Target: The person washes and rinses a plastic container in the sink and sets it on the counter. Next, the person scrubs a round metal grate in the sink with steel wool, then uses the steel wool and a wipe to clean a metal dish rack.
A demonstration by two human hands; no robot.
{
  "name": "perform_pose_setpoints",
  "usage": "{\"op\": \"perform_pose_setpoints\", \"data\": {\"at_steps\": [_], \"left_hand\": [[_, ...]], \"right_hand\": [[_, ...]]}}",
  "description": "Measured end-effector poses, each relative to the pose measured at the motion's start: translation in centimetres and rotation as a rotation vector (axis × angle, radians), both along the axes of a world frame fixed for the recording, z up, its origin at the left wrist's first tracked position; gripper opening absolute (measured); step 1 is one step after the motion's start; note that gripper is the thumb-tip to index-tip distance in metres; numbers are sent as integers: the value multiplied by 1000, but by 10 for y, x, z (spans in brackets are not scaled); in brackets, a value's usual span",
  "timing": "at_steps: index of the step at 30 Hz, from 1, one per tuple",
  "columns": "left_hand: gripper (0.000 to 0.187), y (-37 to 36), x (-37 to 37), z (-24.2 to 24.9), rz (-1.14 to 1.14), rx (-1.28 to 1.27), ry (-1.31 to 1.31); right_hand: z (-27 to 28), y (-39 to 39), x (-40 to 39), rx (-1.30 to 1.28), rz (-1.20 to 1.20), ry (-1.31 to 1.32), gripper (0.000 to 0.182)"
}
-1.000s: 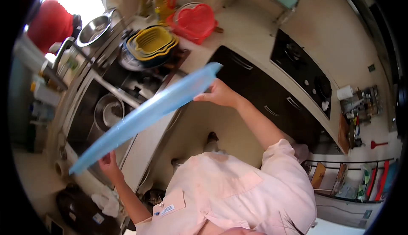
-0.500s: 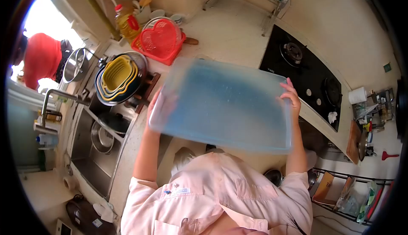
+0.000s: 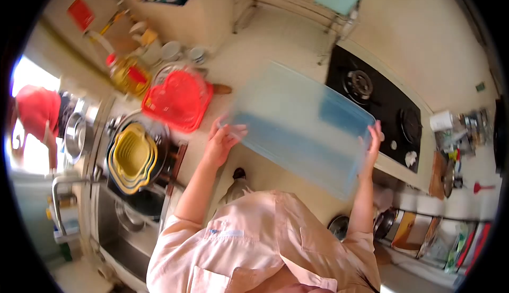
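A large rectangular plastic lid, translucent with a raised rim, is held out in front of my chest between both hands. Its right end tilts down in the view, and the floor and counter show blurred through it. My left hand grips the left end, with the thumb and fingers at the corner. At the opposite end my right hand has its fingers over the edge. Just left of my left hand, a red basket with a heart-shaped part sits on the counter.
Nested yellow baskets stand beside the sink at left. An oil bottle is near the wall. Beyond the lid at right is a black gas stove. A person in red shows through the window.
The lid has turned clockwise and moved right, its right end dropping lower. My left hand has shifted right along with it. The camera view has shifted too.
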State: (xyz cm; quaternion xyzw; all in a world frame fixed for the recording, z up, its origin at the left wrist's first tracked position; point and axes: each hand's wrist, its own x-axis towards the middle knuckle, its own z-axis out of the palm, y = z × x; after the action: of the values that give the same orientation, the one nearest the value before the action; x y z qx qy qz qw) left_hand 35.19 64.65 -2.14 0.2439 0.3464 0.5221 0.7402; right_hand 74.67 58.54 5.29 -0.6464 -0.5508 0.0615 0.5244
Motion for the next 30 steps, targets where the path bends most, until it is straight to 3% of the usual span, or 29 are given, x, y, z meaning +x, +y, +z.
{"op": "perform_pose_setpoints", "data": {"at_steps": [1, 3, 9, 13, 16, 20, 26, 30], "left_hand": [[40, 10, 2, -7, 4, -1, -44], [40, 26, -2, -13, 10, 11, 4], [36, 60, 16, 0, 178, -107, 51], [35, 74, 7, -18, 207, -53, 137], [35, 86, 14, -18, 307, -59, 122], [30, 112, 13, -24, 297, -25, 145], [27, 152, 29, -9, 384, -152, 327], [27, 175, 37, -24, 465, -202, 353]], "right_hand": [[-13, 5, 10, -75, 32, 44, 50], [-20, 9, 10, -287, 162, 768, 53], [-43, 49, 2, -201, 232, 1288, 61], [-70, 73, -1, -617, 196, 953, 54], [-89, 95, -6, -760, 261, 976, 52], [-120, 125, -13, -661, 252, 969, 50], [-118, 163, -17, -681, 249, 1076, 50], [-111, 179, -20, -721, 238, 1112, 51]]}}
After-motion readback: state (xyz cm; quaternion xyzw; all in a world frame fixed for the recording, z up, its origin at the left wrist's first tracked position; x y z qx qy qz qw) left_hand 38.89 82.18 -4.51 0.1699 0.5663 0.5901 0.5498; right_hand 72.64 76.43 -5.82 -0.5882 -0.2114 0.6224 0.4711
